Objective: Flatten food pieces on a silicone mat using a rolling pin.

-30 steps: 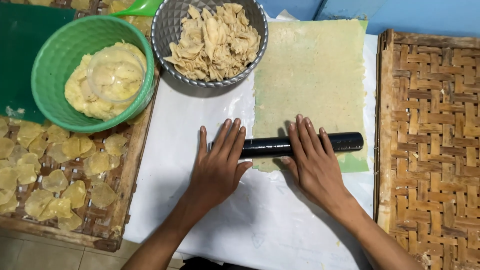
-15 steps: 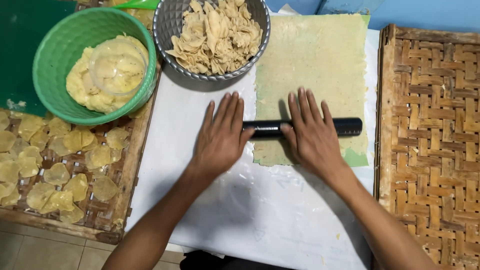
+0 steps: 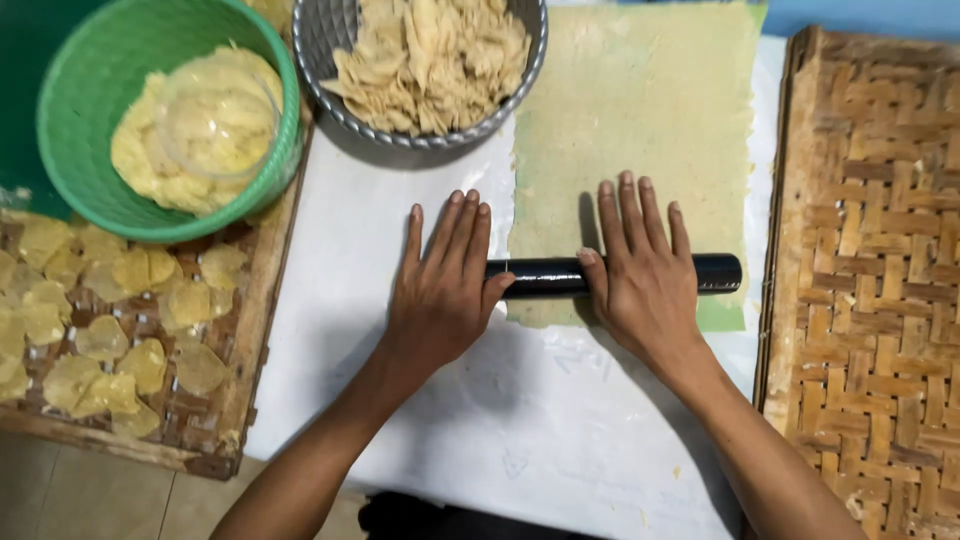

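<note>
Your left hand (image 3: pixel 440 295) and right hand (image 3: pixel 645 275) lay flat, fingers unclenched, on the black roller (image 3: pixel 615 275) at centre frame; uneven pressing risked tearing the thin dough sheet (image 3: pixel 640 110).

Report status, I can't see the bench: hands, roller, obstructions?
Both hands, left and right, flat on black roller. Roller across dough sheet. Nothing in the way.

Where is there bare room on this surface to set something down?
The white sheet is bare below the hands and left of the left hand. The right woven tray lies bare. Crowded: green basket, metal colander, left chip-covered tray, and dough sheet.
</note>
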